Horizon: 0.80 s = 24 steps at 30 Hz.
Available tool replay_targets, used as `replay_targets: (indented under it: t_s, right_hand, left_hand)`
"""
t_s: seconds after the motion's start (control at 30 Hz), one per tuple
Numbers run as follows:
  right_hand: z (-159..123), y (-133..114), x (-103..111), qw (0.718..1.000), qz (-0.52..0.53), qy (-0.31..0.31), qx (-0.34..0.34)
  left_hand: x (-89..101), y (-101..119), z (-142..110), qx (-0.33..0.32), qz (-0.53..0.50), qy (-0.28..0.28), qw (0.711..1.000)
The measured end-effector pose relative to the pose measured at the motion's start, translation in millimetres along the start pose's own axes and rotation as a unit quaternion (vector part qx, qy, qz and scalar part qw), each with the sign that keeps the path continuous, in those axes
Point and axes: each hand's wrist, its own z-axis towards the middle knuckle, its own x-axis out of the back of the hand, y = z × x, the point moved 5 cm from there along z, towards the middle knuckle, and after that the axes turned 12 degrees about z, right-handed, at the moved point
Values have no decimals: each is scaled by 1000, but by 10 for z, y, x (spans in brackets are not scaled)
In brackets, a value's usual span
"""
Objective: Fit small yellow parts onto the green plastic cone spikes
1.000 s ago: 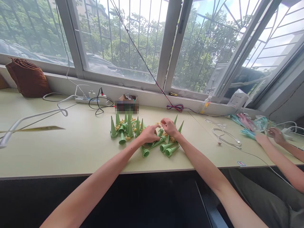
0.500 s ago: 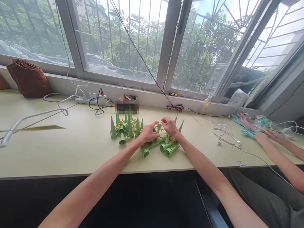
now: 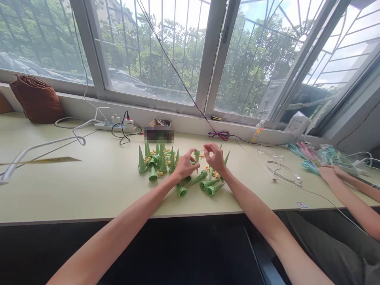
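Observation:
My left hand [image 3: 187, 164] is closed round a green plastic cone spike [image 3: 197, 156], held tip down just above the table. A small yellow valve [image 3: 202, 156] sticks out from that spike's right side. Close by on the right, the fingertips of my right hand [image 3: 214, 157] are pinched together; whatever they hold is too small to make out. Several green spikes [image 3: 163, 163] stand upright on the left with yellow valves [image 3: 168, 162] among them. More green spikes [image 3: 207, 184] lie on their sides in front of my hands.
On the pale table [image 3: 89, 190], a power strip [image 3: 118, 126] and a small box [image 3: 160, 123] stand along the window sill. At right lie a coiled white cable [image 3: 280, 168] and a plastic bottle [image 3: 257, 130]. Another person's hands [image 3: 329, 171] work beside coloured bundles [image 3: 310, 152].
The green spike in my left hand is now upright and more visible between my hands. My right hand has shifted slightly, fingers more curled. The other person's hands have drawn together.

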Motion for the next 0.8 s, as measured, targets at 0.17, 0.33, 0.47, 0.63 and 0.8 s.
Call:
replay_targets:
  t_s: [0.17,0.33,0.47,0.63,0.8]
  right_hand:
    - [2,-68,16,1000,-17,17,14]
    - [1,-65,20,1000,-14,18,13]
    - [2,-46,14,1000,-15,15,-1]
    - [-1,-28,13,1000,-16,16,-9]
    - [-2,-28,20,1000,-16,17,-9]
  left_hand:
    - [29,2,-6,23,-30,10,999]
    - [31,-11,-1,39,-63,19,997]
    - [23,-19,1,40,-80,18,996]
    - [25,-22,-3,43,-87,21,995]
    - [32,-23,-7,52,-99,22,993]
